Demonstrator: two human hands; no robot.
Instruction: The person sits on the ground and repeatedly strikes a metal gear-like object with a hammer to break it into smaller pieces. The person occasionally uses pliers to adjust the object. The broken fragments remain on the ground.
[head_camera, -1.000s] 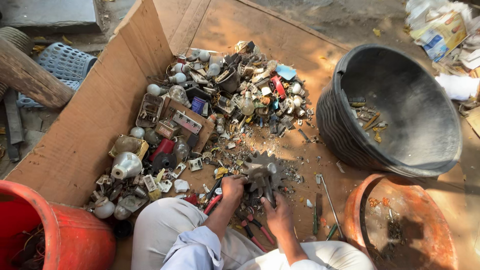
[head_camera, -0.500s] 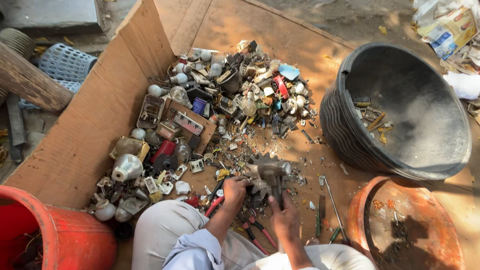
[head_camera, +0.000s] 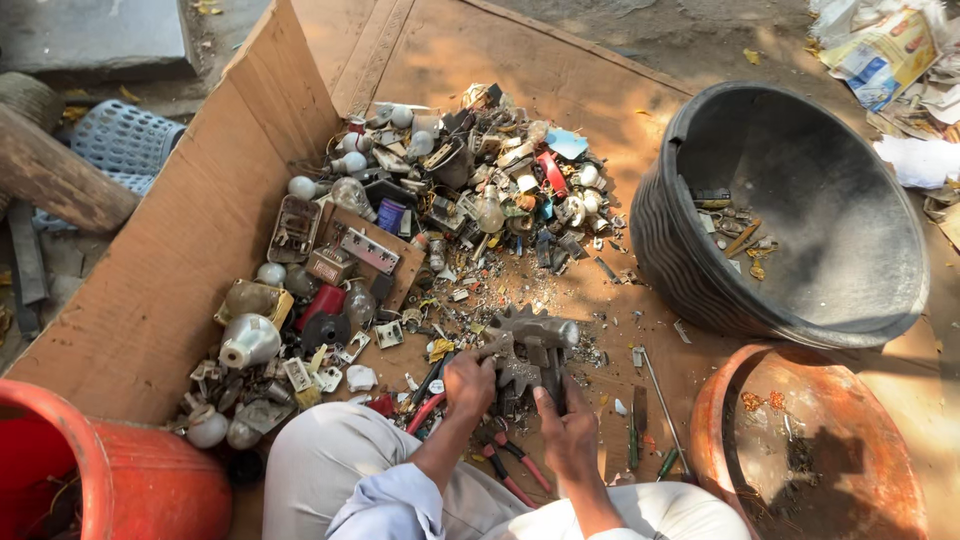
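Observation:
Both hands work on a grey, jagged metal part (head_camera: 530, 345) held just above the cardboard (head_camera: 170, 290) in front of my knees. My left hand (head_camera: 468, 382) grips its left side. Gripping the lower right side is my right hand (head_camera: 568, 432), with fingers wrapped around what looks like a dark tool handle. Red-handled pliers (head_camera: 515, 470) lie on the cardboard beneath the hands. Beyond the part spreads a heap of electrical scrap (head_camera: 440, 210): bulbs, switches, sockets and plastic bits.
A large black tub (head_camera: 800, 300) with a few scraps stands at right, an orange-brown bowl (head_camera: 800, 450) below it. A red bucket (head_camera: 120, 480) sits at the bottom left. Screwdrivers (head_camera: 650, 420) lie right of my hands. A blue basket (head_camera: 120, 140) and a wooden log (head_camera: 50, 175) lie at left.
The metal part has shifted slightly right and been turned in my hands. My right hand has moved lower along it. The view has drifted a little.

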